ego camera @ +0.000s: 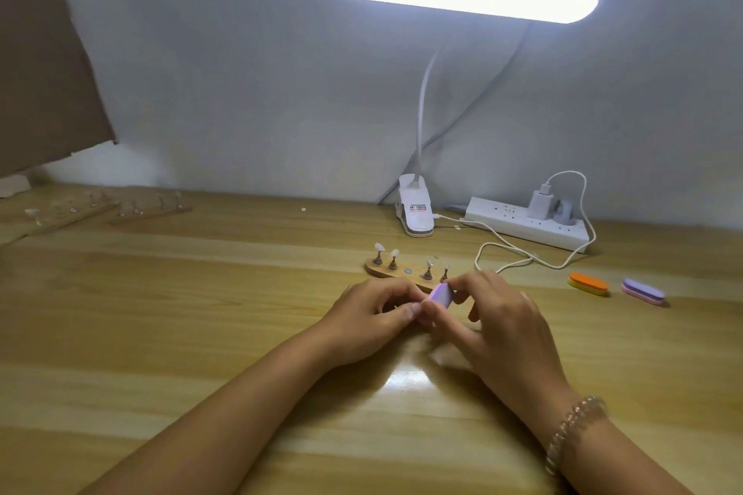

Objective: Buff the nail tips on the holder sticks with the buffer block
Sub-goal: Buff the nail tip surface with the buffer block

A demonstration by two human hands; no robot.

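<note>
A wooden holder base lies on the table just beyond my hands, with several small sticks standing on it, each topped by a pale nail tip. One magnet spot on the base is bare. My right hand grips a lilac buffer block between thumb and fingers. My left hand curls its fingers against the block's near end; whatever it pinches is hidden behind the fingers and the block.
An orange buffer and a purple buffer lie at the right. A clip lamp, a white power strip and a looping cable sit behind the holder. Two more holder bases rest at the far left.
</note>
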